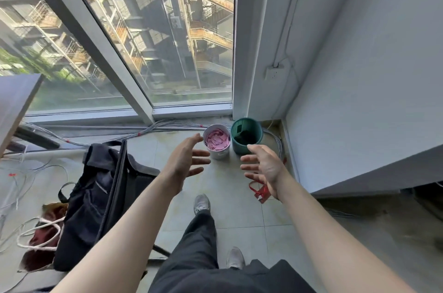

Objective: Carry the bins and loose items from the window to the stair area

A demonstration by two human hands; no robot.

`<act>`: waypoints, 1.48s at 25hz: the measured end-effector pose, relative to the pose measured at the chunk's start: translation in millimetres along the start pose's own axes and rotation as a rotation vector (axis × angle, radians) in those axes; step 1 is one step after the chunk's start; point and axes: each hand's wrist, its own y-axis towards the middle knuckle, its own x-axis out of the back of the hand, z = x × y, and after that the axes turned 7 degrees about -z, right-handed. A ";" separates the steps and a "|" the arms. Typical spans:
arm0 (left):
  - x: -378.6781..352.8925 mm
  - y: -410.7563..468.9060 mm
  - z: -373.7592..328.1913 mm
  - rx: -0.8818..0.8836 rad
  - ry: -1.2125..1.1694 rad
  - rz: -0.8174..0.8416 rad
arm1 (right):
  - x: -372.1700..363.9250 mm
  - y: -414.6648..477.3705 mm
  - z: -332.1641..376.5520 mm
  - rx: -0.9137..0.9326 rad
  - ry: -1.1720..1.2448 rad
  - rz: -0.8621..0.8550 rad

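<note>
A person stood at the foot of a tall window (134,36), both bare arms stretched out over the tiled floor (230,196). At far left, loose grey cables (21,187) trailed across the floor beside a dark red bag with white rope handles (40,237). Next to it a black backpack (91,196) slumped against a black mesh frame (134,180). The left hand (184,161) hovered palm inward, its fingers (201,153) spread wide and holding nothing, just short of a white bin (217,141) filled with crumpled pink material. Touching that bin on its right stood a green bin (247,135) with something dark inside, tucked into the corner where the window frame met the white wall (359,77). Both bins rested on the floor at the base of the window, in front of a bundle of grey cables running along the sill. The right hand (263,168) hung just in front of the green bin, fingers likewise splayed and empty. Below it lay a red strap with a red tag (260,192) on the tiles. A wall socket (275,72) sat higher up the wall. The person's dark trousers and grey shoes (201,204) showed below.
</note>
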 end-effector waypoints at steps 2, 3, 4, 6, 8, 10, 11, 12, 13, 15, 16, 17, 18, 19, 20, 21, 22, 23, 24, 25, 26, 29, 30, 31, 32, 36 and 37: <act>-6.5 29.5 -16.3 0.010 -0.007 0.039 | -7.3 19.8 14.5 -0.006 -0.005 -0.023; -8.9 45.2 -23.7 0.019 -0.014 0.056 | -12.1 30.3 22.3 -0.019 -0.011 -0.034; -9.6 60.7 -29.8 0.032 -0.020 0.067 | -17.6 40.7 29.1 -0.033 -0.021 -0.046; -7.9 99.5 -41.5 0.068 -0.030 0.076 | -34.4 68.3 41.9 -0.062 -0.063 -0.070; -4.3 143.1 -47.2 0.120 -0.033 0.078 | -52.6 100.9 49.3 -0.102 -0.101 -0.093; -3.3 188.5 -48.1 0.170 -0.012 0.073 | -70.0 137.9 52.0 -0.144 -0.118 -0.125; -4.6 210.9 -45.4 0.194 0.004 0.072 | -78.6 156.7 50.7 -0.164 -0.117 -0.130; -7.7 234.5 -41.0 0.215 0.027 0.068 | -87.7 177.2 47.3 -0.190 -0.108 -0.137; -12.5 252.1 -38.5 0.227 0.055 0.070 | -96.2 193.9 45.1 -0.216 -0.099 -0.141; -25.9 293.0 -27.4 0.230 0.135 0.091 | -117.8 234.6 33.5 -0.266 -0.094 -0.121; -34.4 316.9 -18.9 0.215 0.176 0.104 | -128.1 259.3 24.4 -0.287 -0.088 -0.114; -41.0 335.0 -10.5 0.194 0.220 0.111 | -135.9 278.5 16.3 -0.308 -0.084 -0.119; -49.1 361.2 2.5 0.170 0.266 0.114 | -143.2 305.8 3.1 -0.331 -0.074 -0.125; -57.1 390.1 20.3 0.146 0.318 0.108 | -148.5 334.3 -15.5 -0.360 -0.061 -0.129; -63.1 421.0 40.4 0.113 0.371 0.095 | -152.1 363.2 -36.1 -0.393 -0.041 -0.137; -66.1 447.1 58.1 0.080 0.440 0.086 | -152.6 387.3 -55.1 -0.425 -0.023 -0.156; -69.2 475.2 78.4 0.057 0.527 0.084 | -153.2 412.9 -76.5 -0.454 -0.009 -0.168; -73.7 505.4 100.1 0.044 0.609 0.080 | -154.2 439.8 -100.1 -0.477 0.005 -0.175; -77.7 534.6 122.3 0.033 0.678 0.073 | -153.7 465.1 -124.3 -0.506 0.015 -0.186; -82.7 561.6 143.4 0.023 0.730 0.061 | -152.6 489.5 -147.1 -0.534 0.026 -0.206; -89.5 587.3 161.1 0.016 0.776 0.051 | -150.9 512.6 -166.8 -0.548 0.034 -0.223; -110.0 652.8 202.7 -0.031 0.870 0.004 | -145.0 570.9 -217.0 -0.579 0.035 -0.244; -117.9 671.3 211.4 -0.058 0.899 -0.007 | -143.3 588.2 -229.5 -0.596 0.033 -0.251; -127.1 691.3 220.9 -0.091 0.926 -0.016 | -141.4 606.8 -244.0 -0.610 0.041 -0.259; -135.6 709.7 226.2 -0.126 0.953 -0.021 | -140.5 623.5 -256.9 -0.624 0.056 -0.261; -163.3 766.1 242.1 -0.207 1.055 0.034 | -147.1 670.6 -295.1 -0.654 0.145 -0.263; -168.2 772.7 244.2 -0.212 1.114 0.053 | -149.3 676.2 -300.0 -0.657 0.179 -0.273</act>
